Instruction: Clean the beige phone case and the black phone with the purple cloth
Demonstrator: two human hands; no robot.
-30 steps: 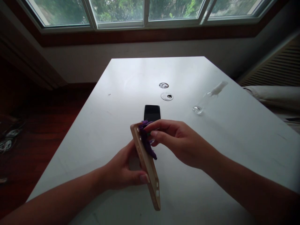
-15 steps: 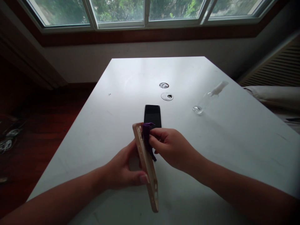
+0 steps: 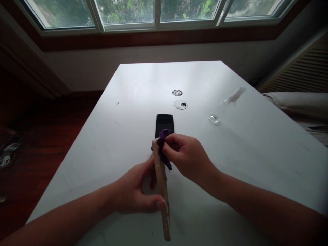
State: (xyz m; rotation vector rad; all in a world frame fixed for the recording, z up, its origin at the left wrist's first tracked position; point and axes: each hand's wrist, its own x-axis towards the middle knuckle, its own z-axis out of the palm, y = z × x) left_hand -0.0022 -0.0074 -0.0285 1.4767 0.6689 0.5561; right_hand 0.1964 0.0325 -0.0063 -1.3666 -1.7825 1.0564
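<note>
My left hand [image 3: 139, 189] grips a beige phone case [image 3: 162, 191] by its edges, thumb on the near side. The case is held up almost edge-on to me, above the table. In my right hand [image 3: 188, 153] a small purple cloth [image 3: 165, 155] is pinched between thumb and fingers. The cloth lies over the top corner of the case, partly hidden by the fingers. Just beyond, a black phone [image 3: 164, 123] lies flat on the white table [image 3: 115, 136], its near end hidden behind the cloth and case.
A clear spray bottle [image 3: 222, 108] lies on its side at the right of the table. Past the phone are a round hole [image 3: 177, 92] and a loose round cover [image 3: 180, 105]. A window [image 3: 128, 13] spans the far wall. Cables [image 3: 7, 157] lie on the floor at left.
The case has turned more edge-on to me, and its top has shifted slightly right. My right hand has moved up a little with the cloth, which now wraps the case's top corner.
</note>
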